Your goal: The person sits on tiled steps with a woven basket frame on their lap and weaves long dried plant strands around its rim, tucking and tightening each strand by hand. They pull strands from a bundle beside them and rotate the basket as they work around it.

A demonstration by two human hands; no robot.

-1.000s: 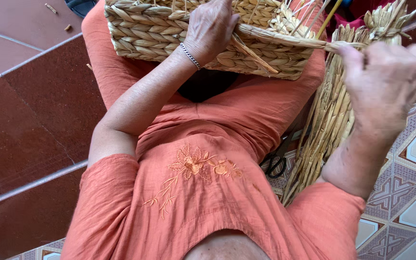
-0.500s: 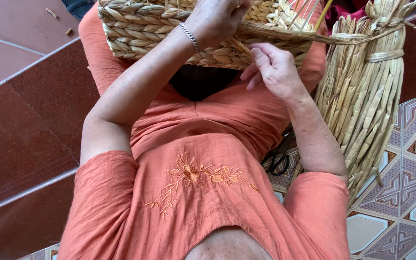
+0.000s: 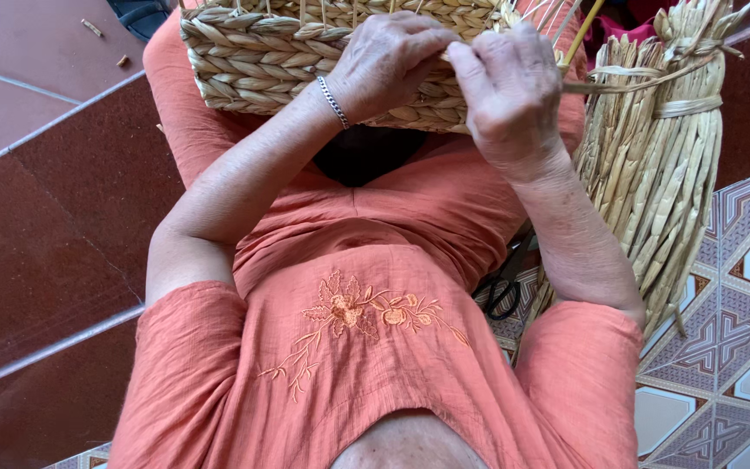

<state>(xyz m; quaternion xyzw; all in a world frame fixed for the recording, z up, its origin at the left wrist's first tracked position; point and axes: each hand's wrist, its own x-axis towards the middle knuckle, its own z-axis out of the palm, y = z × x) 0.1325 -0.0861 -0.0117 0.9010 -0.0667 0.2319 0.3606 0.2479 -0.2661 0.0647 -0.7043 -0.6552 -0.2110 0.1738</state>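
The basket [image 3: 305, 61] rests on the lap, reed bundle [image 3: 661, 174] to its right, apparently scissors [image 3: 503, 282] below that.

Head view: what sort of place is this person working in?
Probably a home or small craft spot, with the person seated on a tiled floor. A half-woven straw basket rests on the lap under both hands, a tied bundle of dried reeds stands beside, and scissors lie by the hip.

Dark red tiled floor [image 3: 54, 226] ran along left side, pale grout lines crossing it; patterned tiles [image 3: 740, 347] covered right side. Two small straw scraps [image 3: 91, 28] lay on red tiles near top left. Black scissors [image 3: 503, 282] rested on patterned tiles, just beside tied bundle of dried reeds [image 3: 661, 165].
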